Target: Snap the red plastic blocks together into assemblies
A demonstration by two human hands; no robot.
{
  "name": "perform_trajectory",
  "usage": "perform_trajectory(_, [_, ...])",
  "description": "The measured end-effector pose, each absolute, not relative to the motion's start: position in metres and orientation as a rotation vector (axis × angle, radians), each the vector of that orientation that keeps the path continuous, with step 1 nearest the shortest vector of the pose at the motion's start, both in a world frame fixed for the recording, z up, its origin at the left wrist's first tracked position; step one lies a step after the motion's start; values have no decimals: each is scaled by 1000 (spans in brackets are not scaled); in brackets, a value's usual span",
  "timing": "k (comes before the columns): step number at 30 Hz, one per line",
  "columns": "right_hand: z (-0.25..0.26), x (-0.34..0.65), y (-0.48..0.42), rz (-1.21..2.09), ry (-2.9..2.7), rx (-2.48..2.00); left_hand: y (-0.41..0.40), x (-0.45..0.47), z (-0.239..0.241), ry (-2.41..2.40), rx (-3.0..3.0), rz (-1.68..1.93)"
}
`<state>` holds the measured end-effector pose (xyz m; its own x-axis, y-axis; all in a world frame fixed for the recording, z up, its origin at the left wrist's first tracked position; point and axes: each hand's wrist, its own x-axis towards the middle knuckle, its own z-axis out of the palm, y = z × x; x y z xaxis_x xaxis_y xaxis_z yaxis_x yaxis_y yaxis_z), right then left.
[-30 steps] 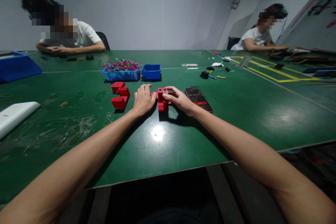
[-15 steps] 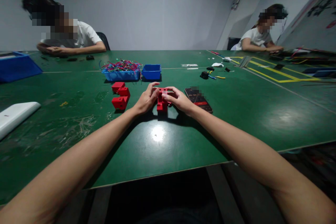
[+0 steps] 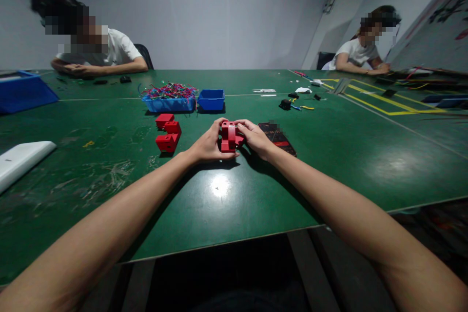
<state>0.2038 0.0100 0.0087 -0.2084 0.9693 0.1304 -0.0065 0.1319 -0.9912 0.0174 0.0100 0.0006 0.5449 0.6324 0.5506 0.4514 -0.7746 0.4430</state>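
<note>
Between my hands is a red block-shaped part (image 3: 228, 137) with holes in its top and a curved band across its front. My left hand (image 3: 209, 144) grips it from the left, thumb and fingers around its top and bottom edges. At its right side, my right hand (image 3: 256, 137) is closed with fingertips on the part; a small piece juts out low beside them, its kind unclear. Left of my hands a similar group of red block-shaped parts (image 3: 168, 134) lies on the green table (image 3: 248, 195). A dark phone (image 3: 281, 142) lies partly behind my right hand.
Beyond my hands stand a blue bin (image 3: 168, 104) of tangled wires and a smaller blue bin (image 3: 211, 101). Pliers (image 3: 302, 107) and a black piece (image 3: 285, 104) lie to the right. A white slab (image 3: 25, 163) is far left. Two people sit across the table.
My left hand has shifted to wrap under the red part, which now shows a curved band. My right hand has moved slightly right. The person at right has moved a hand.
</note>
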Motion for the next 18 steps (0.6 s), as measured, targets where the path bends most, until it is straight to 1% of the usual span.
perform_trajectory(5, [7,209,12,1275,-1485,-1079,7,17,2,933,2524,1034])
perform_trajectory(9, [9,212,10,1224,-1592,-1080,5,17,3,964,2527,1027])
perform_trajectory(15, [6,213,11,1081,-1692,-1154,4,17,5,983,2525,1006])
perform_trajectory(18, [7,214,10,914,-1788,-1252,3,17,6,990,2534,1005])
